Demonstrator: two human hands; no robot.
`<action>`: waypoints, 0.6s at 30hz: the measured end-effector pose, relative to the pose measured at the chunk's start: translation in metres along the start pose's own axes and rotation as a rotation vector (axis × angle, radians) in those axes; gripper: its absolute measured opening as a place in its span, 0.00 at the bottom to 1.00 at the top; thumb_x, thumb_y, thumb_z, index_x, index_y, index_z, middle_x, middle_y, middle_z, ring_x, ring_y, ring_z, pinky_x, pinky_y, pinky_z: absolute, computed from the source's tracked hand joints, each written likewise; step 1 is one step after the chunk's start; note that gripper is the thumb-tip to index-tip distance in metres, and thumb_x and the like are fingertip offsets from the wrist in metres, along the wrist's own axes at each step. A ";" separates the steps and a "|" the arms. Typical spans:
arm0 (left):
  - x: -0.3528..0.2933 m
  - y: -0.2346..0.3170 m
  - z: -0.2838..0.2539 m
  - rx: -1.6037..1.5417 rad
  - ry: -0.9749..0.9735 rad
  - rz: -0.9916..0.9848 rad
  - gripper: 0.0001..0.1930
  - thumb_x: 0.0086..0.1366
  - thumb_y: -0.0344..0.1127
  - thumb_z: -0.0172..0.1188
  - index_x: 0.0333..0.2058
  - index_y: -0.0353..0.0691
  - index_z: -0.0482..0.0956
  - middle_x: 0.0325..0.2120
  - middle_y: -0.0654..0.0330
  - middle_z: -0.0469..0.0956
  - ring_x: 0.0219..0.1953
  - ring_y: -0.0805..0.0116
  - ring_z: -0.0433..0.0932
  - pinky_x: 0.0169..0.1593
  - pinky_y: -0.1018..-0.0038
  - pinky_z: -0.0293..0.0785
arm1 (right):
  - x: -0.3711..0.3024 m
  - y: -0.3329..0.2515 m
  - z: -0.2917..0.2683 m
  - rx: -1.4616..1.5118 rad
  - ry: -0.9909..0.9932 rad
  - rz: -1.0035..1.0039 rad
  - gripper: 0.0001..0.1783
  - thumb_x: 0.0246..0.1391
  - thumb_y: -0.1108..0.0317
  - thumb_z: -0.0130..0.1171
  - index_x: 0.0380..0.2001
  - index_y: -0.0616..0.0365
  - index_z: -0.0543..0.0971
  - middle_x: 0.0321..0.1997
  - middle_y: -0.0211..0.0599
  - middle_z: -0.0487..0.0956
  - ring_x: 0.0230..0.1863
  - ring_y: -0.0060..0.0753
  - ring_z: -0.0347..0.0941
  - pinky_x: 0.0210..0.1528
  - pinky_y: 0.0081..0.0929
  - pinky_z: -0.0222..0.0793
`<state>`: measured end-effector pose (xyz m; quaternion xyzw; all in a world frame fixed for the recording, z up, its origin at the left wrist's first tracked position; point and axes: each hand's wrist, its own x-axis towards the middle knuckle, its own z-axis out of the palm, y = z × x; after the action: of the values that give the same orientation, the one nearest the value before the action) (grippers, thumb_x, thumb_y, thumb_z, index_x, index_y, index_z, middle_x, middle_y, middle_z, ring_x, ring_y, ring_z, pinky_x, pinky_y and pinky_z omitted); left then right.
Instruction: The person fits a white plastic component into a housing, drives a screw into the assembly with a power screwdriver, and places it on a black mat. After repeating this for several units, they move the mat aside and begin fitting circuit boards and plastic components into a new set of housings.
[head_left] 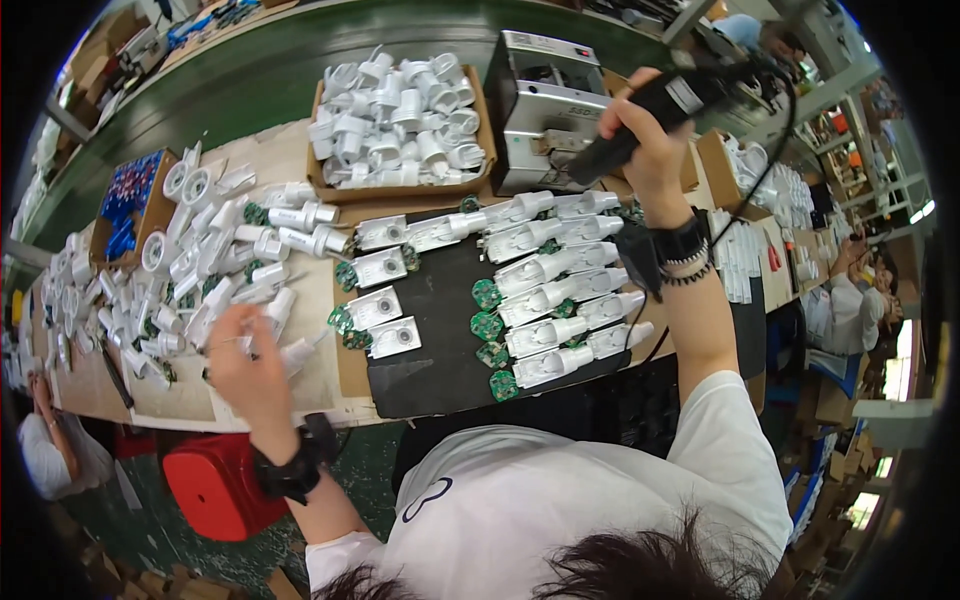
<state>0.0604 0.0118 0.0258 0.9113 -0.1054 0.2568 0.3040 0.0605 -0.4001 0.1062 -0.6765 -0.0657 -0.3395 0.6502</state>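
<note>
My right hand (655,155) is raised at the right, wrapped round a black electric screwdriver (670,105) with a cable. The tool's tip end points down and left, close to a silver and black box-shaped machine (520,150). My left hand (248,370) is over the near edge of a pile of white plastic housings (205,235); motion smears its fingers, and whether it holds anything is unclear. On a black mat (430,360) lie rows of white housings (545,300) with round green circuit boards (485,293) at their ends. Several shorter white pieces (380,268) lie at the mat's left.
A cardboard box (315,185) full of white caps stands behind the mat. At the left is a small box (160,215) of blue and red parts. A red stool (215,485) stands below the table. Another person (60,450) sits at far left; more people are at far right.
</note>
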 end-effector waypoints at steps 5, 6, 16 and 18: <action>-0.016 0.093 0.025 -0.086 -0.427 0.351 0.11 0.55 0.35 0.61 0.35 0.36 0.74 0.44 0.51 0.76 0.27 0.60 0.78 0.28 0.71 0.73 | -0.018 -0.025 0.010 0.162 -0.012 -0.032 0.15 0.45 0.78 0.54 0.40 0.62 0.68 0.21 0.37 0.71 0.20 0.28 0.69 0.25 0.24 0.67; -0.020 0.105 0.032 -0.076 -0.508 0.354 0.13 0.56 0.37 0.61 0.36 0.36 0.72 0.46 0.47 0.75 0.27 0.60 0.79 0.29 0.70 0.73 | -0.018 -0.032 0.019 0.199 -0.068 -0.063 0.16 0.46 0.77 0.54 0.41 0.62 0.67 0.21 0.38 0.72 0.19 0.28 0.69 0.25 0.25 0.67; -0.022 0.127 0.100 -0.071 -0.695 0.326 0.22 0.56 0.43 0.59 0.41 0.31 0.67 0.53 0.33 0.65 0.24 0.52 0.79 0.26 0.65 0.75 | -0.031 -0.028 0.095 0.193 -0.364 -0.057 0.18 0.48 0.75 0.49 0.44 0.58 0.63 0.22 0.38 0.69 0.21 0.28 0.65 0.28 0.27 0.64; -0.022 0.125 0.104 -0.077 -0.700 0.327 0.22 0.55 0.43 0.59 0.41 0.32 0.68 0.53 0.28 0.63 0.24 0.57 0.80 0.26 0.67 0.75 | -0.035 -0.020 0.106 0.187 -0.352 -0.030 0.18 0.47 0.76 0.50 0.44 0.58 0.63 0.22 0.38 0.70 0.21 0.28 0.66 0.28 0.27 0.65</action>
<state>0.0399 -0.1496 0.0057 0.9029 -0.3562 -0.0286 0.2389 0.0629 -0.2872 0.1125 -0.6609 -0.2199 -0.2178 0.6836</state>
